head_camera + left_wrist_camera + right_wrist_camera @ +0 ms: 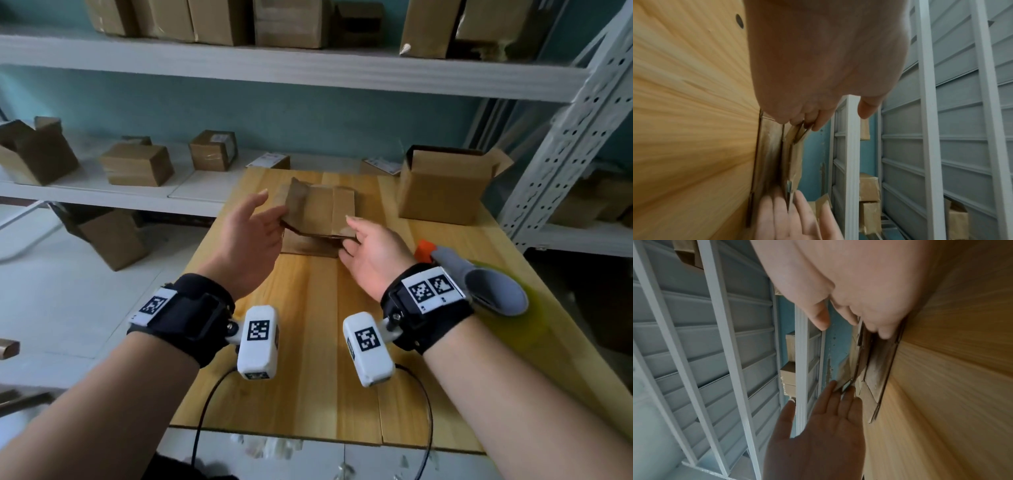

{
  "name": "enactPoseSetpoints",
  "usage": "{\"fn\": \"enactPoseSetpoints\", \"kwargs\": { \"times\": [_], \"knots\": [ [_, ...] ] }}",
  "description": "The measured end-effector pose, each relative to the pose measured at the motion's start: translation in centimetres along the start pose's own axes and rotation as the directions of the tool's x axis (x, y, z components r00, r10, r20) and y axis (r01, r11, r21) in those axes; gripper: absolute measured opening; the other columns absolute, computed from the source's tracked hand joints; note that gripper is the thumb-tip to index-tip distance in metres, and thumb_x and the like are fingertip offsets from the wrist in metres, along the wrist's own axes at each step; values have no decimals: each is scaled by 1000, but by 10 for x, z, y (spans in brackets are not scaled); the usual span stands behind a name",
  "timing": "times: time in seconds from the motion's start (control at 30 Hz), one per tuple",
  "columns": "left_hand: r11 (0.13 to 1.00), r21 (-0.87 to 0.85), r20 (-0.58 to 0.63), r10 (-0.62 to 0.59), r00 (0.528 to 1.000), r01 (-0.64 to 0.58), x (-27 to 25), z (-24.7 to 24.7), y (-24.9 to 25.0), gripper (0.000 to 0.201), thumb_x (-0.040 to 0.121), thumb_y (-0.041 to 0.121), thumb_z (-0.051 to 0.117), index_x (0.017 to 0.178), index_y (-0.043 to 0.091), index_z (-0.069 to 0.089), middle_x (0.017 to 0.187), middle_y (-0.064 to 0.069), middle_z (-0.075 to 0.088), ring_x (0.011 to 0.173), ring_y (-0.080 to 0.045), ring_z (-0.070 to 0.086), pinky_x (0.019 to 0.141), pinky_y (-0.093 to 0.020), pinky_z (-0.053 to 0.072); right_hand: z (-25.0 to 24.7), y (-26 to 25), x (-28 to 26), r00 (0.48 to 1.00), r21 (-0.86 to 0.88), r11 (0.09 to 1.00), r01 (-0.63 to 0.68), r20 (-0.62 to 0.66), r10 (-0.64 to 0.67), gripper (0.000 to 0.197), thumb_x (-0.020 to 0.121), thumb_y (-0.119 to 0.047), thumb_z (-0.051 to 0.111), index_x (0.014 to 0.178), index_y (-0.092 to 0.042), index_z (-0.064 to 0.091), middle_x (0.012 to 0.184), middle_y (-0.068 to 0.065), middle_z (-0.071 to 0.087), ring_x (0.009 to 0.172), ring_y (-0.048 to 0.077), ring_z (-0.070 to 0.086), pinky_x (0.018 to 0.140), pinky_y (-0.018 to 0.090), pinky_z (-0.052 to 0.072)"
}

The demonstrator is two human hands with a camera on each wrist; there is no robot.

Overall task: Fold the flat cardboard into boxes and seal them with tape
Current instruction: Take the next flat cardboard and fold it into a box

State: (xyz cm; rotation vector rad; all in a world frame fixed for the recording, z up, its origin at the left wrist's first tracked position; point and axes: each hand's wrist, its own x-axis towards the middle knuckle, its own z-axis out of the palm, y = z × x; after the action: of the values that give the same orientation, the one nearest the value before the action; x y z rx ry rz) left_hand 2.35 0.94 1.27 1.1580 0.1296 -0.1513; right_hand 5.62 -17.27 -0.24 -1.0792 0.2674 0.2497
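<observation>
Saw the flat cardboard (317, 209) raised over the table (308, 342), straight ahead between both hands, long side probably left to right. Touched its left edge with straight fingers of the left hand (246, 240); supported the near right corner on uncurled fingers of the right hand (371, 253). Seemed equally near.

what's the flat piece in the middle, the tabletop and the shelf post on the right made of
Flat piece: brown cardboard, matte, judging by its creased fold lines and thin edges.
Tabletop: light wood boards, perhaps pine, smooth with a slight sheen; grain and plank seams show.
Shelf post: likely metal painted matte white, given its rows of punched holes.
</observation>
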Motion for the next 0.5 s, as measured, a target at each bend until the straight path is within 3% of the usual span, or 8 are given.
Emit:
{"fn": "enactPoseSetpoints", "kwargs": {
  "times": [0.07,0.1,0.23,0.3,0.37,0.5],
  "knots": [
    [999,5,-5,43,999,-43,2,-1,-2,73,104,50,45,162,4,38,169,-14,37,159,-28,29,133,-43,17,2,2,-2,1000,42,999,18,-24,-17,8,106,-10,58,111,-12,64,116,7,62,139,32,50,123,46,36],
    [998,-10,-14,66,998,-67,0,-2,-4,73,103,49,47,160,4,41,167,-14,40,158,-28,32,132,-43,20,2,3,-4,998,50,998,38,-43,-35,7,105,-9,60,109,-12,65,116,8,63,135,33,54,121,46,39],
    [990,-68,-52,116,992,-119,-13,-2,-5,76,89,46,62,154,8,50,156,-9,56,147,-25,50,128,-41,31,1,12,-16,991,65,990,122,-60,-119,43,98,-5,71,139,-1,60,127,16,66,132,33,59,115,44,48],
    [984,-95,-79,142,987,-149,-23,0,-5,48,99,37,60,139,12,61,143,-6,65,128,-19,63,126,-40,34,2,16,-26,986,58,986,159,-65,-155,47,94,-5,75,139,-2,61,124,14,69,127,27,64,112,41,51],
    [981,-96,-98,161,982,-170,-36,6,-9,16,107,26,53,115,18,64,128,-4,70,104,-14,66,124,-39,37,0,22,-36,980,32,981,190,-68,-187,46,92,-6,78,136,-4,64,130,14,69,121,21,67,110,39,53],
    [978,-89,-77,184,980,-190,-57,12,-14,12,107,21,53,105,20,64,116,-2,75,103,-14,67,122,-40,39,-6,31,-52,973,59,974,219,-92,-213,42,90,-6,79,130,-10,66,135,13,66,116,19,69,104,36,57]
  ]
}}
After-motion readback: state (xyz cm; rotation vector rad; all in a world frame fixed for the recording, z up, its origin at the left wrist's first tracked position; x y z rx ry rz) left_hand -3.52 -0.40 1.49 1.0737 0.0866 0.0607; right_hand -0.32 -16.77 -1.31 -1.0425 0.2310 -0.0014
